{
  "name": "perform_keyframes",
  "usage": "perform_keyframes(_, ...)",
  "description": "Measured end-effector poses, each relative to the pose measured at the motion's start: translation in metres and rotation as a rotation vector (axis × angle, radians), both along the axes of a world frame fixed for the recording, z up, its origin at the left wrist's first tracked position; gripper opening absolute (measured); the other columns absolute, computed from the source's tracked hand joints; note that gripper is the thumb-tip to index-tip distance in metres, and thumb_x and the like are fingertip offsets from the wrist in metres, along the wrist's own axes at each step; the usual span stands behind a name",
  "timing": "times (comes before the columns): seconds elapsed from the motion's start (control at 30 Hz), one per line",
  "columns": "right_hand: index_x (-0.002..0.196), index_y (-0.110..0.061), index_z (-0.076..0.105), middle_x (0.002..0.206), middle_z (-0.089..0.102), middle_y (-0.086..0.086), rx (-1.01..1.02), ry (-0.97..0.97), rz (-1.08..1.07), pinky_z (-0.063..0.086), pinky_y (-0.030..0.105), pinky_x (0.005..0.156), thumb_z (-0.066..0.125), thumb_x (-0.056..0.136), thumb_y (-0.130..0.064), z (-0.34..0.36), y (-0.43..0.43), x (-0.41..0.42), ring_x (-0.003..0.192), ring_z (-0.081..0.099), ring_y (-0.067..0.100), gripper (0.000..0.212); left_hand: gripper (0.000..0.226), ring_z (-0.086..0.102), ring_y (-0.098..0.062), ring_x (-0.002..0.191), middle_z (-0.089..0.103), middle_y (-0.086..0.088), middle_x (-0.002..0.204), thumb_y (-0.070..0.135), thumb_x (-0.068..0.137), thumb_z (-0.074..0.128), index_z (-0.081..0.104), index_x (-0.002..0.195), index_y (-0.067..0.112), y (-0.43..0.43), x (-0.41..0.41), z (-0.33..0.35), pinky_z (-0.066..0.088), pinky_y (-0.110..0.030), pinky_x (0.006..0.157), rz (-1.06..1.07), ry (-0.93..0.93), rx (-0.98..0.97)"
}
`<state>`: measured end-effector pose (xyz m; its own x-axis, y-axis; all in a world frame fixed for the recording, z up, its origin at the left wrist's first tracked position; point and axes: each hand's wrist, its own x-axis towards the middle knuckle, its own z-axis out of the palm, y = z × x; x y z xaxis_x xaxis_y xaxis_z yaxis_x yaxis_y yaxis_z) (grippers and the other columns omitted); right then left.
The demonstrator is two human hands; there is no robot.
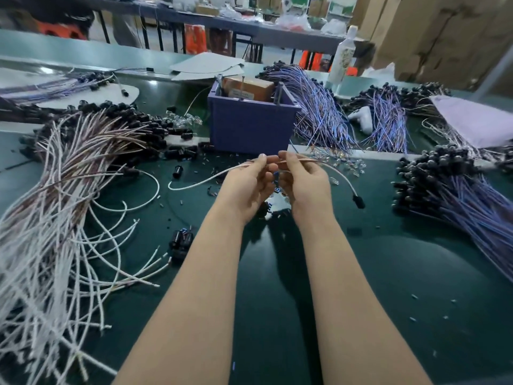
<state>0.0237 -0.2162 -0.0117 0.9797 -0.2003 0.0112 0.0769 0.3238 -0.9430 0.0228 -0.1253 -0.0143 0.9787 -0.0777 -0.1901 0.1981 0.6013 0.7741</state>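
Dark green matting covers the surface (374,273), glossy and littered with trimmed bits. You hold one thin white lead (200,182) above it, just in front of the blue plastic box (249,129). Your left hand (249,184) and right hand (305,184) each close a narrow pinching grip on its middle, fingertips nearly touching. The lead sags limply, and a black cylindrical holder (359,202) hangs at its right end. You seem to be working the midsection, though your fingers hide the detail. The next move likely calls for a steady, kink-free pull, then laying it with the pale heap (55,204) or the violet bundles (472,212).
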Motion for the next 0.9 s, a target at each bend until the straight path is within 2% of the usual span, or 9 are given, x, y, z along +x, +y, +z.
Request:
perform_keyframes(0.17, 0.08, -0.007, 0.064, 0.067, 0.061, 0.007, -0.039, -0.04, -0.03, 0.049, 0.015, 0.052, 0.05, 0.098, -0.014, -0.002, -0.002, 0.001, 0.051, 0.054, 0.008, 0.024, 0.02, 0.05, 0.002, 0.045, 0.06, 0.01, 0.055, 0.016, 0.097, 0.051, 0.065, 0.085, 0.01, 0.002, 0.001, -0.001, 0.044, -0.011, 0.047, 0.06, -0.046, 0.069)
perform_keyframes(0.4, 0.079, -0.005, 0.062, 0.057, 0.062, 0.0, 0.115, 0.011, -0.025, 0.049, 0.014, 0.05, 0.05, 0.098, -0.011, -0.002, -0.003, 0.003, 0.045, 0.055, 0.004, 0.024, 0.013, 0.056, 0.002, 0.047, 0.065, 0.008, 0.055, 0.012, 0.094, 0.056, 0.063, 0.083, 0.009, 0.001, -0.001, 0.0, 0.048, -0.01, 0.051, 0.107, -0.048, 0.073)
perform_keyframes(0.5, 0.078, -0.005, 0.059, 0.051, 0.063, -0.005, 0.166, 0.031, -0.025, 0.051, 0.014, 0.051, 0.05, 0.098, -0.012, -0.003, -0.005, 0.004, 0.045, 0.057, 0.002, 0.023, 0.011, 0.058, 0.003, 0.047, 0.066, 0.007, 0.054, 0.01, 0.093, 0.059, 0.061, 0.082, 0.01, 0.002, -0.002, -0.001, 0.05, -0.01, 0.052, 0.159, -0.043, 0.169)
perform_keyframes(0.7, 0.075, -0.003, 0.059, 0.051, 0.062, -0.003, 0.039, -0.048, -0.096, 0.05, 0.015, 0.05, 0.048, 0.099, -0.01, -0.007, -0.006, 0.007, 0.045, 0.057, 0.004, 0.027, 0.011, 0.061, 0.002, 0.048, 0.067, 0.005, 0.053, 0.009, 0.091, 0.061, 0.061, 0.081, 0.007, 0.002, -0.003, 0.002, 0.05, -0.011, 0.05, 0.209, -0.065, 0.239)
perform_keyframes(0.9, 0.075, -0.004, 0.058, 0.052, 0.063, -0.003, 0.085, -0.039, -0.173, 0.05, 0.015, 0.05, 0.047, 0.099, -0.01, -0.009, -0.014, 0.01, 0.045, 0.058, 0.004, 0.027, 0.015, 0.063, 0.001, 0.05, 0.067, 0.005, 0.053, 0.01, 0.092, 0.061, 0.061, 0.078, 0.006, 0.008, -0.003, 0.002, 0.05, -0.012, 0.051, 0.227, -0.044, 0.234)
